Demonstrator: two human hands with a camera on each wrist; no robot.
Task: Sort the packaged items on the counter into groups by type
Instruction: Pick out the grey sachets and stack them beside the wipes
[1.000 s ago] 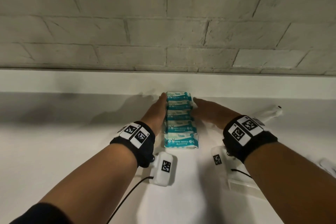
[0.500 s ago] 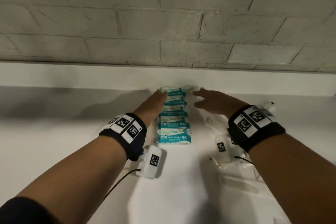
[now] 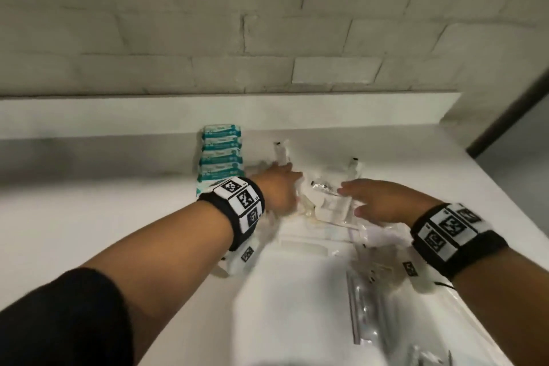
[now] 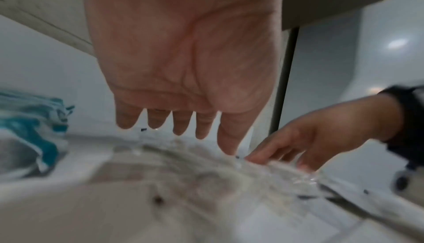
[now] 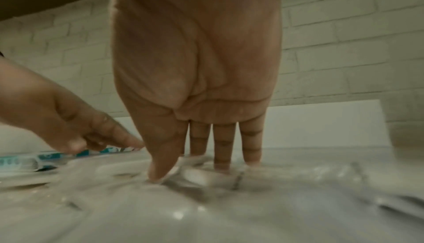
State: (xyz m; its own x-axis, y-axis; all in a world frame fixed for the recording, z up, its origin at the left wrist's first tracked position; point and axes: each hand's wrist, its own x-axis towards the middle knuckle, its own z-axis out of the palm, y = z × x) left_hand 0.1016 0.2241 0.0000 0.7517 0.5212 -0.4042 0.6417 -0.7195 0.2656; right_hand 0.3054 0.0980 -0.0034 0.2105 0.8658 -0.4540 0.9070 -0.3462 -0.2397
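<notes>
A row of teal-and-white mini wipes packs lies against the back ledge. To its right, a loose pile of clear plastic packets with small white items inside is on the white counter. My left hand hovers low over the pile's left side, fingers straight and apart, holding nothing. My right hand reaches in from the right, with straight fingertips pressing down on a clear packet.
A grey brick wall and a low white ledge close off the back. More long clear packets lie at the front right. The counter ends at the right, beside a dark doorframe.
Both hands have left the sides of the wipes row and moved right onto the pile of clear packets. The head view has swung right and down.
</notes>
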